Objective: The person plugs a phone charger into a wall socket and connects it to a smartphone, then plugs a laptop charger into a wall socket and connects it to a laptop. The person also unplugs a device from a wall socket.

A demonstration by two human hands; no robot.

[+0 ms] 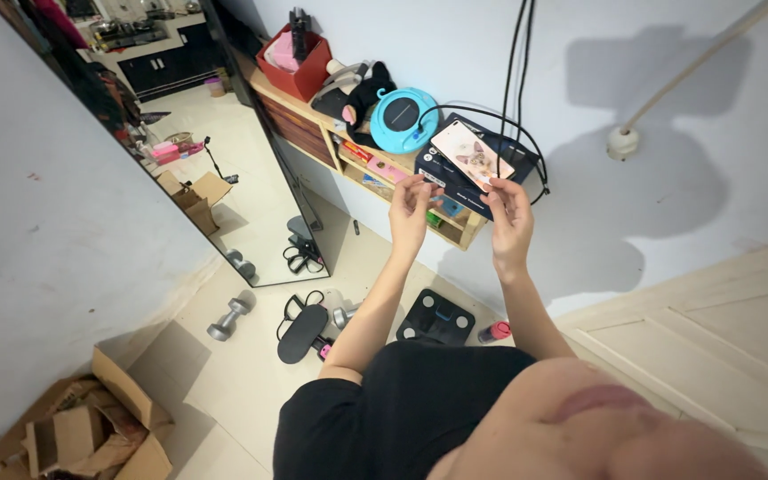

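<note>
Your left hand (412, 206) and right hand (508, 213) pinch one phone (473, 156) between them, its cat-picture screen lit, held above one dark box (455, 182) on the wooden shelf (313, 111). At seven o'clock on the floor: one dumbbell (228, 318), one black scale (437, 320).

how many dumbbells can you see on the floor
2: one dumbbell lies beside the mirror's base, another dumbbell by the black pad. A mirrored one shows too; more may be hidden.
</note>
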